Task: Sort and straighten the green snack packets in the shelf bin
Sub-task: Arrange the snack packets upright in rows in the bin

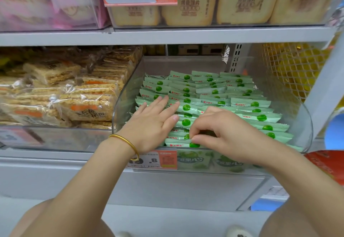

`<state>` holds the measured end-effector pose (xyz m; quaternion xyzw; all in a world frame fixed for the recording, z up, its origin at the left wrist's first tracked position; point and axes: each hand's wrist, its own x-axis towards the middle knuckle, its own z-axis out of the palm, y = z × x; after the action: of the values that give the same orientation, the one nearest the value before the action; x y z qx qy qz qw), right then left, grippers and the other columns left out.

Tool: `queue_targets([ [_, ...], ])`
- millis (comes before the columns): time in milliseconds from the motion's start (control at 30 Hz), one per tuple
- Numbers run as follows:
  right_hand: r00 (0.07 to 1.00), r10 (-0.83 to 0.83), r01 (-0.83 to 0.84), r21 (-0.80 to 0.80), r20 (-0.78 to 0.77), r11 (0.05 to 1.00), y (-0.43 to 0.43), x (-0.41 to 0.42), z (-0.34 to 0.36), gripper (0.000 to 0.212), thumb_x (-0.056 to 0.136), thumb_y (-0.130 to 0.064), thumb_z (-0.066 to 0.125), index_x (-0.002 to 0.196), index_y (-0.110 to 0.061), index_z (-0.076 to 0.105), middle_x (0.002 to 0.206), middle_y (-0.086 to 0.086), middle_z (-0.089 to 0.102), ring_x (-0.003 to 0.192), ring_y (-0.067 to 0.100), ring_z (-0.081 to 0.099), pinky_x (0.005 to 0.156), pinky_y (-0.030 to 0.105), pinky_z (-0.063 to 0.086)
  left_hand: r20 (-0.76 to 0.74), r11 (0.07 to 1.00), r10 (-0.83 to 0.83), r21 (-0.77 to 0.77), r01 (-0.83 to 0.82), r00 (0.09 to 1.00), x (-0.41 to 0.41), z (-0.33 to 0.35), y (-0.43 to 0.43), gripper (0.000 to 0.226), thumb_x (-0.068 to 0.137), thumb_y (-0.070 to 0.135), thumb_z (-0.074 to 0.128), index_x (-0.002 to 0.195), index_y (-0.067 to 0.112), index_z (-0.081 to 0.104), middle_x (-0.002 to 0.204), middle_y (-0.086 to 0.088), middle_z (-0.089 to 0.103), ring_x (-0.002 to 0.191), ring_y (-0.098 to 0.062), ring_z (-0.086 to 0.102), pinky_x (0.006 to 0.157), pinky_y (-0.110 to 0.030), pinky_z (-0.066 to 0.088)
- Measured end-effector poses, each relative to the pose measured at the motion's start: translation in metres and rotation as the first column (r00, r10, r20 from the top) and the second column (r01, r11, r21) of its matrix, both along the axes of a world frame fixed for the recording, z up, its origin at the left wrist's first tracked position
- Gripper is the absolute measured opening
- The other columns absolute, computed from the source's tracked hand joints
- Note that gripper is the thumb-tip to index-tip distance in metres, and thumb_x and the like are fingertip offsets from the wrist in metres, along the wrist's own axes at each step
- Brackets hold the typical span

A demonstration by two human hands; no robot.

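Left hand (pixel 154 123) flat, fingers spread on green packets (pixel 247 104) in clear bin (pixel 305 117). Right hand (pixel 221 134) pinches front packet (pixel 178 142). Bin tag (pixel 154 159) reads ".8"; packet logo looks illegible.

Both hands in clear shelf bin (pixel 305 117), full of green snack packets (pixel 249 104) in rough rows. Left hand (pixel 150 125) flat, spread over left stack, gold bangle (pixel 128 143) on wrist. Right hand (pixel 221 136) pinching front packet (pixel 178 142), fingers (pixel 193 130) curled on its edge. Rice cracker packs (pixel 83 95) in next bin left.
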<state>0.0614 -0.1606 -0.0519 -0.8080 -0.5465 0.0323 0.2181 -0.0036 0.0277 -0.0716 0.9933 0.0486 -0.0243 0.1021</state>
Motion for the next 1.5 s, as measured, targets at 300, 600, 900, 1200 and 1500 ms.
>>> queue_targets([
  [300,0.995,-0.052,0.065,0.156,-0.084,0.986,-0.001,-0.006,0.005,0.014,0.095,-0.020,0.051,0.081,-0.022,0.053,0.068,-0.011,0.053,0.065,0.005,0.048,0.058,0.020,0.036,0.041,0.989,0.015,-0.145,-0.009,0.999,0.000,0.000,0.004,0.050,0.100,0.043,0.014,0.149,0.035,0.009,0.158,0.010,0.002,0.144,-0.002,-0.005,0.119,-0.031,-0.003],
  [600,0.920,-0.246,0.381,0.551,-0.304,0.742,0.009,0.003,0.014,0.020,0.092,-0.015,0.056,0.077,-0.028,0.055,0.079,-0.018,0.058,0.077,-0.012,0.052,0.069,0.004,0.036,0.402,0.637,0.225,-0.750,0.178,0.887,-0.016,0.032,-0.016,0.043,0.098,0.049,0.026,0.136,0.034,0.041,0.129,0.021,0.052,0.117,0.006,0.051,0.101,-0.016,0.039],
  [900,0.799,-0.160,0.546,0.587,-0.580,0.598,0.020,0.022,0.016,0.012,0.088,-0.018,0.063,0.080,-0.026,0.065,0.077,-0.013,0.063,0.074,0.002,0.057,0.071,0.023,0.045,0.363,0.534,0.009,-0.790,0.302,0.932,-0.020,0.032,-0.022,0.065,0.078,0.008,0.065,0.128,0.046,0.048,0.137,0.010,0.047,0.116,-0.015,0.057,0.093,-0.035,0.052],
  [1200,0.604,0.009,0.534,0.413,-0.797,0.738,0.018,0.020,0.013,0.034,0.090,-0.044,0.049,0.102,-0.016,0.063,0.094,0.012,0.072,0.073,0.022,0.064,0.057,0.032,0.050,0.374,0.392,0.113,-0.868,0.304,0.921,-0.016,0.030,-0.012,0.081,0.074,-0.005,0.068,0.137,0.038,0.040,0.144,0.004,0.044,0.126,-0.014,0.050,0.096,-0.026,0.048],
  [1500,0.633,0.088,0.531,0.514,-0.769,0.673,0.019,0.016,0.013,0.016,0.095,-0.022,0.051,0.092,-0.014,0.064,0.083,0.010,0.073,0.068,0.021,0.067,0.057,0.035,0.053,0.441,0.473,0.022,-0.795,0.379,0.897,-0.014,0.026,-0.015,0.087,0.071,-0.001,0.064,0.140,0.040,0.031,0.150,0.008,0.031,0.129,-0.007,0.045,0.099,-0.026,0.045],
])
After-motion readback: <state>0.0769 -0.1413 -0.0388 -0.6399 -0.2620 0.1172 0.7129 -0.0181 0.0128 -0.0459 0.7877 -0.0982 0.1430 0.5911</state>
